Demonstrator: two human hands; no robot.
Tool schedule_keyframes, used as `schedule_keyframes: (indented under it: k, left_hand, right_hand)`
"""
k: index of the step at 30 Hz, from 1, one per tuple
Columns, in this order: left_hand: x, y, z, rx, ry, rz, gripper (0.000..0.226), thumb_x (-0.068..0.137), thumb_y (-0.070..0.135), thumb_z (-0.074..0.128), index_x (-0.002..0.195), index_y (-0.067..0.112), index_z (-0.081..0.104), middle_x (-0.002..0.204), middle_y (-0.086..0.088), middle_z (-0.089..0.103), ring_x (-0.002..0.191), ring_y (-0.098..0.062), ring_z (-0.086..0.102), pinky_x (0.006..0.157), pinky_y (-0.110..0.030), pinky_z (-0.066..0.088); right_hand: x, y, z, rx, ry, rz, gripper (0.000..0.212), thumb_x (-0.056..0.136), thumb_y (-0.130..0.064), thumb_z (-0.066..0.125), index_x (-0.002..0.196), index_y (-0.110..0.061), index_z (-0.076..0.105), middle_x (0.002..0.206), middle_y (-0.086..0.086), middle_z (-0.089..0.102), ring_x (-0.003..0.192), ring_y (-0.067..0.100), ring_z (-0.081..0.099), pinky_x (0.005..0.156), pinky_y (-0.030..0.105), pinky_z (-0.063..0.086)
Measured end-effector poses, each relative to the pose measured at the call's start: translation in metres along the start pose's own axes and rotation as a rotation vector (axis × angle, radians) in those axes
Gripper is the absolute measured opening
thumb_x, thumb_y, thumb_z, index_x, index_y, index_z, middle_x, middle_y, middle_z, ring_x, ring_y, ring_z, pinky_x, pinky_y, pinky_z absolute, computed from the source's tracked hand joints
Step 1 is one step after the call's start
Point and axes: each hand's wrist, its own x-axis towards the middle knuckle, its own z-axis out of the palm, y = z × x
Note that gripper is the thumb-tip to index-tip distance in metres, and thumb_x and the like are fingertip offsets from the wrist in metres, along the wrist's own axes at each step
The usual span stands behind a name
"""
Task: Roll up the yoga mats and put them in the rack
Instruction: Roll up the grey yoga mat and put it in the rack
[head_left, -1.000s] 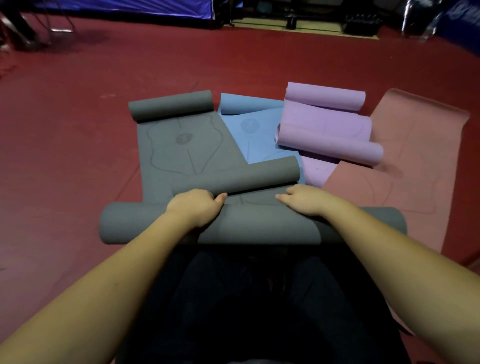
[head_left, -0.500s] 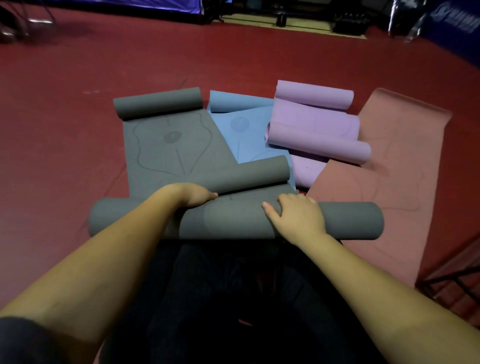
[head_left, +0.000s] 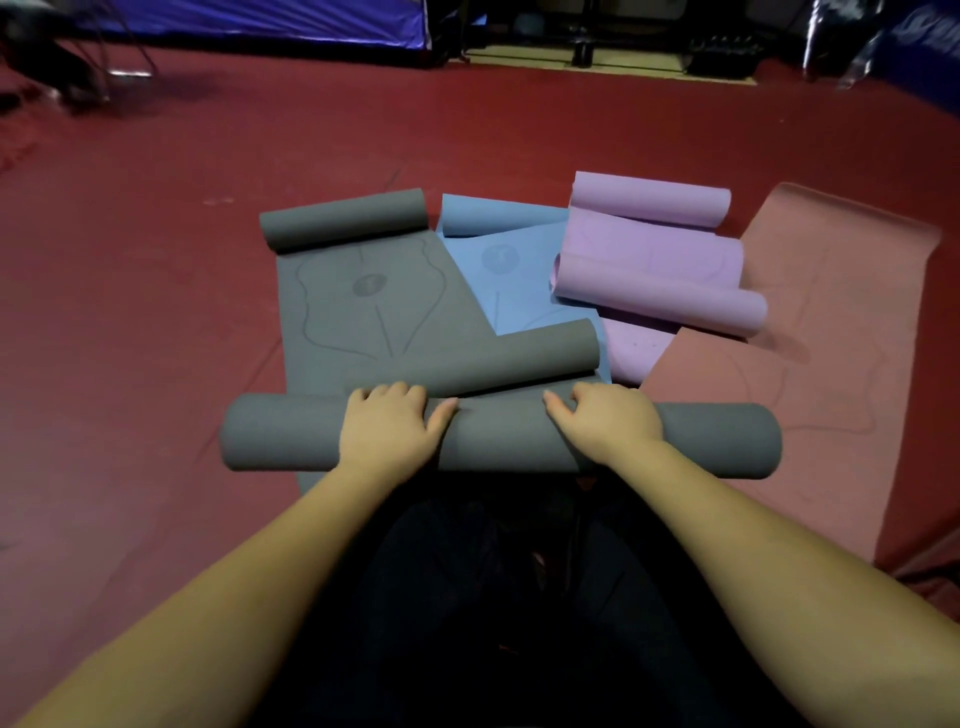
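A thick grey yoga mat roll (head_left: 727, 441) lies crosswise on the red floor right in front of my knees. My left hand (head_left: 387, 423) lies over its left-middle part and my right hand (head_left: 610, 421) over its right-middle part. On both hands the fingers curl over the roll's far side and the thumbs point inward. The unrolled end of this mat (head_left: 519, 397) lies just beyond my fingers. A second grey mat (head_left: 363, 322) lies behind it, both of its ends curled up. No rack is in view.
A blue mat (head_left: 511, 270) lies partly under the grey one. A purple mat (head_left: 654, 270) with curled ends lies on it, to the right. A salmon-pink mat (head_left: 831, 338) lies flat at the far right. Dark equipment and a blue cover (head_left: 260, 21) stand along the back.
My right hand has slid from the roll's top to its far side, and my left hand has come back onto the roll. The roll sits a little farther along its mat.
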Motion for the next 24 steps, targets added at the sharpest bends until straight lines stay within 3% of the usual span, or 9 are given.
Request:
schedule_keyframes:
  k: [3, 5, 9, 12, 14, 18, 21, 24]
  left_hand:
    - [0.002, -0.001, -0.006, 0.011, -0.077, 0.003, 0.076, 0.089, 0.068, 0.008, 0.085, 0.018, 0.065, 0.096, -0.005, 0.069, 0.098, -0.028, 0.062, 0.082, -0.040, 0.040]
    - [0.007, 0.000, -0.015, 0.018, -0.094, 0.017, 0.069, 0.096, 0.065, 0.015, 0.086, 0.017, 0.065, 0.099, -0.006, 0.068, 0.099, -0.028, 0.061, 0.085, -0.041, 0.038]
    - [0.009, 0.006, -0.032, -0.020, -0.091, 0.042, 0.059, 0.100, 0.061, 0.021, 0.078, 0.020, 0.057, 0.098, -0.008, 0.069, 0.095, -0.030, 0.062, 0.090, -0.043, 0.037]
    - [0.004, 0.011, -0.045, -0.051, -0.156, 0.032, 0.061, 0.099, 0.063, 0.019, 0.078, 0.020, 0.057, 0.100, -0.008, 0.069, 0.098, -0.031, 0.063, 0.090, -0.042, 0.040]
    - [0.001, 0.011, -0.049, -0.082, -0.216, -0.002, 0.063, 0.098, 0.066, 0.020, 0.081, 0.019, 0.059, 0.103, -0.008, 0.068, 0.100, -0.032, 0.062, 0.084, -0.039, 0.043]
    - [0.001, 0.008, -0.044, -0.136, -0.359, -0.076, 0.067, 0.097, 0.067, 0.022, 0.100, 0.019, 0.069, 0.114, -0.007, 0.067, 0.106, -0.030, 0.061, 0.085, -0.038, 0.045]
    - [0.007, 0.008, -0.039, -0.133, -0.466, -0.072, 0.070, 0.097, 0.066, 0.023, 0.117, 0.016, 0.067, 0.129, -0.008, 0.063, 0.119, -0.030, 0.057, 0.094, -0.041, 0.042]
    - [0.019, 0.007, -0.038, -0.153, -0.555, -0.074, 0.073, 0.098, 0.065, 0.025, 0.133, 0.011, 0.060, 0.144, -0.011, 0.053, 0.131, -0.031, 0.049, 0.106, -0.042, 0.038]
  right_hand:
    - [0.004, -0.003, -0.004, 0.024, -0.050, 0.008, 0.056, 0.095, -0.064, 0.026, 0.080, -0.019, 0.056, 0.096, 0.007, 0.067, 0.096, 0.031, 0.062, 0.071, 0.035, 0.038]
    - [0.007, -0.003, -0.010, 0.037, -0.088, 0.026, 0.056, 0.094, -0.065, 0.025, 0.080, -0.021, 0.056, 0.098, 0.006, 0.067, 0.099, 0.030, 0.062, 0.073, 0.035, 0.041]
    - [0.009, 0.005, -0.028, 0.030, -0.188, 0.046, 0.070, 0.093, -0.068, 0.019, 0.103, -0.022, 0.070, 0.111, 0.006, 0.068, 0.103, 0.028, 0.060, 0.084, 0.037, 0.048]
    - [0.006, 0.012, -0.038, 0.036, -0.300, 0.048, 0.073, 0.091, -0.069, 0.016, 0.106, -0.023, 0.071, 0.116, 0.006, 0.067, 0.100, 0.028, 0.058, 0.091, 0.040, 0.048]
    - [0.002, 0.013, -0.046, 0.036, -0.378, 0.042, 0.073, 0.093, -0.068, 0.018, 0.117, -0.020, 0.068, 0.129, 0.009, 0.062, 0.110, 0.029, 0.057, 0.097, 0.040, 0.045]
    - [0.002, 0.009, -0.052, 0.056, -0.547, 0.010, 0.067, 0.101, -0.058, 0.022, 0.140, -0.012, 0.053, 0.151, 0.013, 0.043, 0.136, 0.028, 0.043, 0.106, 0.034, 0.032]
    - [0.003, 0.008, -0.039, 0.097, -0.620, 0.023, 0.069, 0.100, -0.061, 0.021, 0.141, -0.015, 0.053, 0.153, 0.012, 0.041, 0.138, 0.027, 0.040, 0.110, 0.035, 0.030]
    - [0.007, 0.011, -0.028, 0.107, -0.541, -0.004, 0.066, 0.099, -0.062, 0.022, 0.133, -0.019, 0.058, 0.144, 0.011, 0.049, 0.133, 0.028, 0.044, 0.109, 0.040, 0.034]
